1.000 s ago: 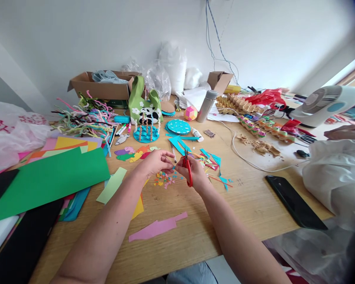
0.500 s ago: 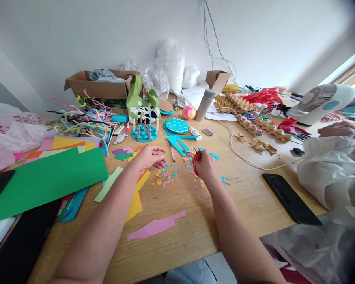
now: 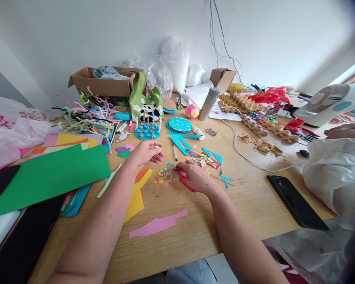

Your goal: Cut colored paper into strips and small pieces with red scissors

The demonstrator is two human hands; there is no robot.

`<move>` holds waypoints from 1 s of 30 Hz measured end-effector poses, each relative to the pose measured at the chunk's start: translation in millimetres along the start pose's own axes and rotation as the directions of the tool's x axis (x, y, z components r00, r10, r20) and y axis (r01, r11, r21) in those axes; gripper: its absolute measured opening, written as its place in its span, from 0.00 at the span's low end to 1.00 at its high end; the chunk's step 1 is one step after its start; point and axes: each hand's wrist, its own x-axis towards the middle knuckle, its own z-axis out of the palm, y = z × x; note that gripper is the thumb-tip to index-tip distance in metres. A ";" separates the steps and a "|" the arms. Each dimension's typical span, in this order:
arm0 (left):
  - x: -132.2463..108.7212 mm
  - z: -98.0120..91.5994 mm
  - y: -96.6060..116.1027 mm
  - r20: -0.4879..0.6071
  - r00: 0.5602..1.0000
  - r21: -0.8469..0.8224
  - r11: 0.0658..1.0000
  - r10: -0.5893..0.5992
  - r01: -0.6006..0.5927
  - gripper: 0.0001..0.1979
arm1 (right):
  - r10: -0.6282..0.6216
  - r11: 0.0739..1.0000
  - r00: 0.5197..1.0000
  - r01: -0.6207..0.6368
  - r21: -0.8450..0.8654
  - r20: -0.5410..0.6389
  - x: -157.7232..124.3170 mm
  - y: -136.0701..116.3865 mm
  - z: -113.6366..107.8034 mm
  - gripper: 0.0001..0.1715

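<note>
My right hand (image 3: 193, 176) is closed round red-handled scissors (image 3: 185, 184), whose blades point left over a small heap of colourful paper bits (image 3: 165, 176). Just left of them, my left hand (image 3: 148, 154) hovers above the table with curled fingers. A tiny pale scrap of paper (image 3: 156, 147) seems to be pinched between its thumb and forefinger. Longer paper offcuts (image 3: 205, 158) lie beyond my right hand. Beside my left forearm are yellow paper (image 3: 135, 203) and orange paper (image 3: 142, 174), and nearer me is a pink paper strip (image 3: 158, 225).
Green sheets (image 3: 50, 177) pile up at left, below pipe cleaners (image 3: 83, 110). Blue discs (image 3: 180, 124), a glue bottle (image 3: 198, 133) and a steel flask (image 3: 209, 104) stand farther back. A black phone (image 3: 296, 201) lies at right, near another person's hand (image 3: 344, 131).
My right hand has moved left and nearer me with the scissors, from the offcuts to the small bits. My left hand's fingers have drawn together slightly. The view has shifted a little.
</note>
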 end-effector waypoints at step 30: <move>-2.1 1.3 2.6 0.004 1.000 0.007 1.000 0.004 -0.004 0.08 | -0.294 0.920 0.950 0.310 0.241 -0.102 0.8 -17.7 11.2 0.05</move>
